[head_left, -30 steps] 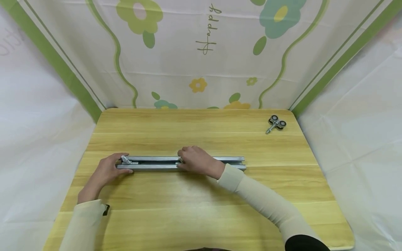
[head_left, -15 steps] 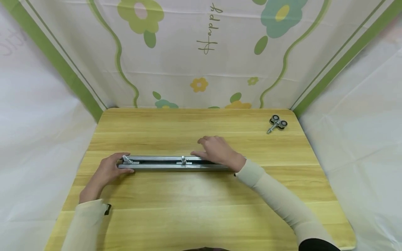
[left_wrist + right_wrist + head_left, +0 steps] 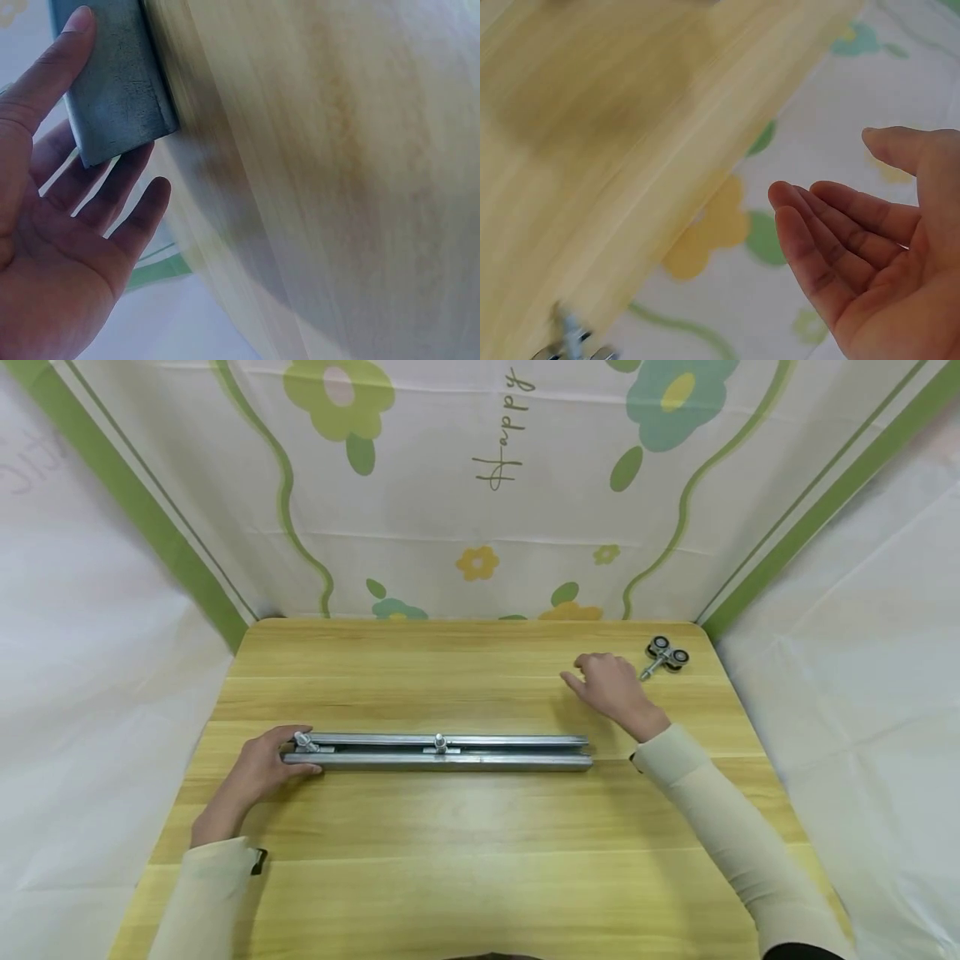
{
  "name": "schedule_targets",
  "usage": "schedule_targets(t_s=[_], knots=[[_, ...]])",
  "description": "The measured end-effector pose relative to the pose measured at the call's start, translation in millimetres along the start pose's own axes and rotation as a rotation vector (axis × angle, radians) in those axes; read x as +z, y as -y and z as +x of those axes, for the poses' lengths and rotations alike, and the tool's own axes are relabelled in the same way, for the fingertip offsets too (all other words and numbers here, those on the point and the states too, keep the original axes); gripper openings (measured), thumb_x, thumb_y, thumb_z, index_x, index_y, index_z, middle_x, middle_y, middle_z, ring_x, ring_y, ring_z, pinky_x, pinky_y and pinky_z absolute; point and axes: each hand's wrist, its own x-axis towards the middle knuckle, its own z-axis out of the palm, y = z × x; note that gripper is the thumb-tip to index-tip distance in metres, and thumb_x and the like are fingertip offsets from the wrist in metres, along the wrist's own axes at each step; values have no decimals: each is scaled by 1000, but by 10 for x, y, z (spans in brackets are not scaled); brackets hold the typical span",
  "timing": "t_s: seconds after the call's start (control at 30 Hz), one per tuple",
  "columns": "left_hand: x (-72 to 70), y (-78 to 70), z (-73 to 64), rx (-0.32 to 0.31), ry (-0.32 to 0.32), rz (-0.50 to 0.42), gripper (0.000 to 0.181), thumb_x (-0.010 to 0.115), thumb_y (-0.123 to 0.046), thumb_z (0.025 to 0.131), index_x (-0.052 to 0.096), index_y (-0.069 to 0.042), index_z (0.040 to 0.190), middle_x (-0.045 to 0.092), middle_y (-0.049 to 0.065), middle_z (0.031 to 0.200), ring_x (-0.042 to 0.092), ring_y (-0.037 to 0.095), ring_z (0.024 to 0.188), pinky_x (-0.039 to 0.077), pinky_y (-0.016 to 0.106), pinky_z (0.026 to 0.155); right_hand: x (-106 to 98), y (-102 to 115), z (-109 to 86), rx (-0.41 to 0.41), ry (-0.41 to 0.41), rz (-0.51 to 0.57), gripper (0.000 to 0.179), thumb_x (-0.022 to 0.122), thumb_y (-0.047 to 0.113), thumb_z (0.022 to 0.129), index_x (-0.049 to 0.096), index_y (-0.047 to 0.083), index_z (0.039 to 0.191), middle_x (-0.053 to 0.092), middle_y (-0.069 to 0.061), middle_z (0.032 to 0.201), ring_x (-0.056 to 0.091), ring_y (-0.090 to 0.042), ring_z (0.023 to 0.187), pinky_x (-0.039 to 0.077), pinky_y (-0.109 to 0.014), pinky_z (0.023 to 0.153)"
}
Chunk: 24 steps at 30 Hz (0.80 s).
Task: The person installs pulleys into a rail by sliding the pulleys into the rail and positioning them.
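A slotted metal rail [image 3: 517, 763] lies lengthwise across the table. My left hand [image 3: 258, 767] grips its left end, thumb on the near side and fingers on the far side, as the left wrist view also shows on the rail's grey side wall [image 3: 120, 90]. Two bolts stick up from the slot: one bolt [image 3: 303, 741] beside the left hand, another bolt [image 3: 440, 743] near the middle. My right hand [image 3: 611, 687] is in the air with nothing in it, fingers loosely bent. Just right of it lies a roller trolley [image 3: 666, 655] with black wheels and a threaded bolt.
The wooden table [image 3: 465, 860] has a rounded back edge against a white flowered cloth [image 3: 420, 510]. White cloth walls with green bands rise on the left and right.
My right hand has let go of the middle bolt and moved right and back, close to the roller trolley. My left hand stays on the rail's left end.
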Motion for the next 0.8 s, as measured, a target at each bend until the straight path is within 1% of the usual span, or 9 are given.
schedule_targets(t_s=[0.1,0.2,0.3,0.37,0.4,0.5,0.63,0.7,0.8], knots=[[0,3,0,1,-4,-2,73,94,-24,81,62,5,140,59,36,141,56,59,128,47,71,105,-13,-248,-43,62,39,-18,45,64,37,107,76,-5,116,78,-23,101,75,-35,74,62,-48,60],[0,5,1,1,-7,-7,72,94,-23,81,62,5,140,59,35,141,56,59,128,46,71,105,-25,-453,-84,132,66,-26,42,62,37,107,75,-2,99,75,-20,84,67,-29,61,52,-40,48],[3,9,2,-1,-7,-11,72,94,-23,81,62,5,140,59,35,141,56,59,128,46,71,106,-38,-626,-127,211,84,-24,45,61,37,107,63,5,76,58,-10,62,50,-21,52,37,-33,45],[7,10,0,-3,-5,-12,73,94,-23,81,62,5,140,59,35,142,55,58,129,47,70,106,-55,-731,-157,264,95,-17,51,59,37,108,52,10,65,43,-4,55,40,-19,50,32,-32,45],[9,11,-1,-5,-5,-11,73,94,-23,81,62,5,140,59,35,142,55,59,129,47,71,106,-60,-781,-171,290,101,-11,53,58,38,108,47,12,62,39,-2,54,39,-17,50,31,-31,45],[10,13,-3,-7,-1,-14,73,94,-23,81,62,5,140,59,35,142,55,58,129,47,70,106,-63,-931,-213,356,127,8,58,55,39,109,41,15,58,39,-3,56,39,-18,49,33,-31,43],[4,11,0,-9,5,-20,74,94,-24,82,61,5,141,58,35,143,54,59,130,46,71,107,-46,-1115,-227,404,160,24,59,53,42,110,49,12,59,56,-18,69,50,-26,53,40,-36,44],[0,6,1,-12,7,-20,74,94,-25,82,61,5,141,59,35,143,54,59,130,46,71,107,-32,-1191,-215,430,174,38,57,53,43,109,58,7,65,63,-27,80,56,-31,58,44,-40,46],[-2,-1,0,-13,10,-21,74,94,-25,82,62,5,141,59,36,142,54,59,130,46,71,106,-4,-1287,-196,472,196,52,55,53,45,109,70,-2,86,68,-35,96,65,-40,68,50,-46,50]])
